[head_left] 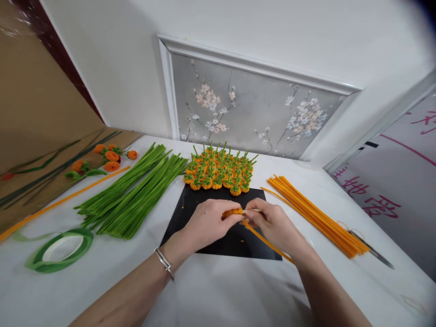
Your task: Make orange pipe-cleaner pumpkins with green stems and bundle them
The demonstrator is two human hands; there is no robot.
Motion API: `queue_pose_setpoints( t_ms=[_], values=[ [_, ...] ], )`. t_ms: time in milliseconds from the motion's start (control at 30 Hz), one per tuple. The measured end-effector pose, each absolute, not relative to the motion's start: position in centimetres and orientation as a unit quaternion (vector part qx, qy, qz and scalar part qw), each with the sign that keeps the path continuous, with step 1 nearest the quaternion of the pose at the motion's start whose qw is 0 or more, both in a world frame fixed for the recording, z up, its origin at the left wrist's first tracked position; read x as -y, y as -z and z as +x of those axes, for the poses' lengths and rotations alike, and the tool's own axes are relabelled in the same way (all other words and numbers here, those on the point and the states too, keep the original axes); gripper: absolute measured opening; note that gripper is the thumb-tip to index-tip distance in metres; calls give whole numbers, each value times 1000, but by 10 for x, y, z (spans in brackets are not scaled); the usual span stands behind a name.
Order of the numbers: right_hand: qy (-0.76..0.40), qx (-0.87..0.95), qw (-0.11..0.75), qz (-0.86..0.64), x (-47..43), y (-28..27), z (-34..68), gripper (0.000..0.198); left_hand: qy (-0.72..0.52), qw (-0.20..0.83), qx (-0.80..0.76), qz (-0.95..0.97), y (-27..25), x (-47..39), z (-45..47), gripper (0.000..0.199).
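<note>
Bare forearms [132, 284] are slanting inward, a polished metal bangle [163, 262] circling the left one. The left hand [208, 222] is clamping a ridged, fuzzy orange coil [234, 212] above a flat black mat [235, 249]; the right hand [274, 223] is pinching a thin, pale stick [255, 210] that is jutting from the coil. Beneath the right hand, a velvety orange strip [265, 241] is trailing. Tufted orange-and-green blooms [220, 172] are crowding the mat's far edge. Plush green stems [134, 197] are lying leftward, near a smooth tape ring [87, 238]; straight orange stems [316, 217] are lying rightward.
</note>
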State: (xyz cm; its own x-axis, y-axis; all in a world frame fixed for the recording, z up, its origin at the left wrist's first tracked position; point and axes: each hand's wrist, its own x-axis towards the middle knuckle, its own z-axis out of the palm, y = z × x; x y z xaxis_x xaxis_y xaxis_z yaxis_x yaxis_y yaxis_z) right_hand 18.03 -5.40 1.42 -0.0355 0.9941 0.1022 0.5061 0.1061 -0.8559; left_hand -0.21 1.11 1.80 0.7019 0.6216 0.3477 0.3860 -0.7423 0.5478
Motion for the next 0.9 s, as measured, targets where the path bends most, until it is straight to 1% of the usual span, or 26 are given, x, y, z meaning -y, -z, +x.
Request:
queue_pose_setpoints(
  t_ms=[167,333,367,433,467,500,567,600,667,767,900],
  values=[
    [-310,643,377,-590,54,-19,175,17,-267,228,-277,895,-16,-12,0,17],
    [-377,589,415,-583,55,-16,168,21,-271,201,-265,903,-16,-14,-1,18],
    [-386,574,424,-585,55,-15,167,27,-274,202,-265,902,-16,-15,-1,17],
    [-377,561,421,-605,56,-15,166,48,-288,213,-269,894,-18,-18,-3,16],
    [-356,573,401,-620,57,-17,166,51,-298,221,-274,888,-19,-20,-5,17],
    [-325,600,368,-632,59,-18,167,45,-307,227,-282,880,-20,-21,-6,18],
    [-239,672,287,-640,63,-23,168,15,-321,236,-301,866,-22,-25,-9,20],
    [-196,705,250,-634,66,-26,169,14,-322,241,-308,862,-22,-27,-10,19],
    [-132,747,209,-617,71,-30,170,25,-313,253,-312,861,-21,-29,-12,17],
    [-80,770,217,-595,77,-34,172,22,-287,273,-295,869,-18,-30,-13,17],
    [-23,768,280,-575,75,-35,173,22,-258,282,-280,881,-17,-28,-12,17]
  ],
)
